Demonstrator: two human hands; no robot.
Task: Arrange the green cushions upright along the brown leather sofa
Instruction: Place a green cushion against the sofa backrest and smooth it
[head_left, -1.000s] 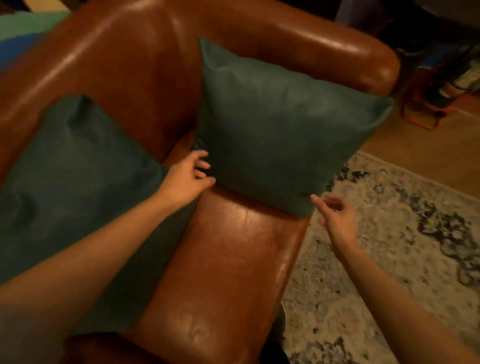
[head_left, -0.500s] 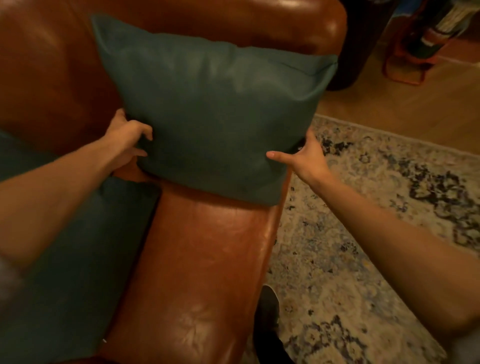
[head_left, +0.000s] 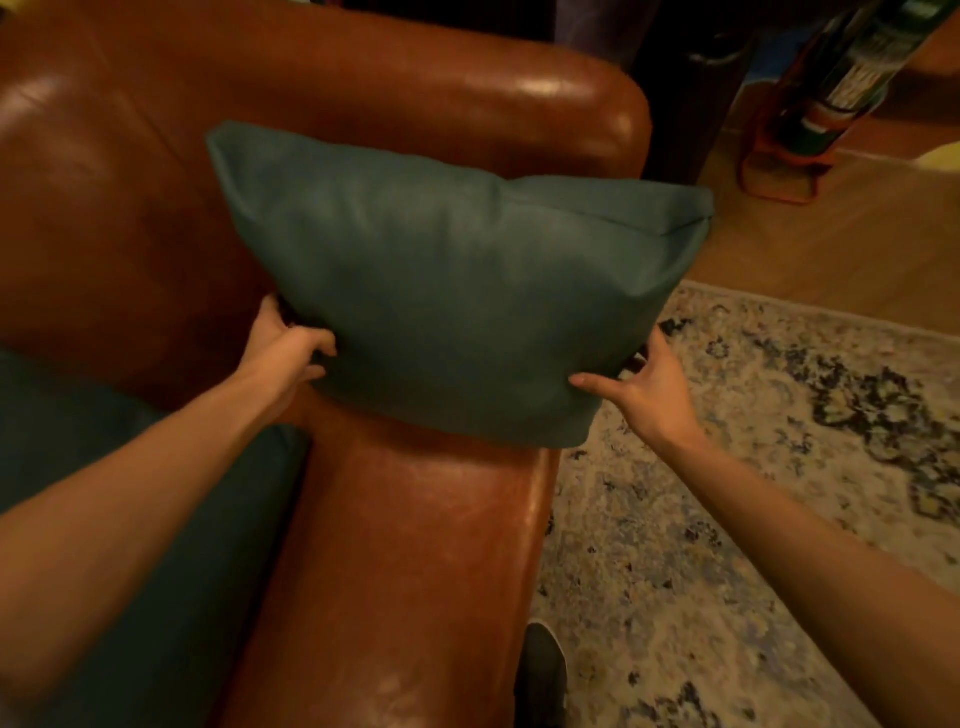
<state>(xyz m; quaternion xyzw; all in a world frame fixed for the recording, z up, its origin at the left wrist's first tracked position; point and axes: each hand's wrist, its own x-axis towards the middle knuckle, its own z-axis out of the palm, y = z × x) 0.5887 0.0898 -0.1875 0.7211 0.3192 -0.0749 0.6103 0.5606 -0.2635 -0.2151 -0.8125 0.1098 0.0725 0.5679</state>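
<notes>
A green cushion (head_left: 457, 291) stands upright at the right end of the brown leather sofa (head_left: 410, 561), near the armrest (head_left: 467, 88). My left hand (head_left: 283, 353) grips its lower left corner. My right hand (head_left: 647, 387) holds its lower right corner, thumb across the front. A second green cushion (head_left: 156, 545) lies at the lower left on the seat, partly under my left forearm.
A patterned rug (head_left: 779, 467) covers the floor to the right of the sofa, with wooden floor (head_left: 831, 249) beyond it. An orange-framed stand (head_left: 784, 156) with a dark object sits at the top right. A dark shoe (head_left: 540, 670) shows by the sofa's front edge.
Both hands went from near the cushion's lower corners to gripping them. The cushion now sits a little further from the armrest and more upright.
</notes>
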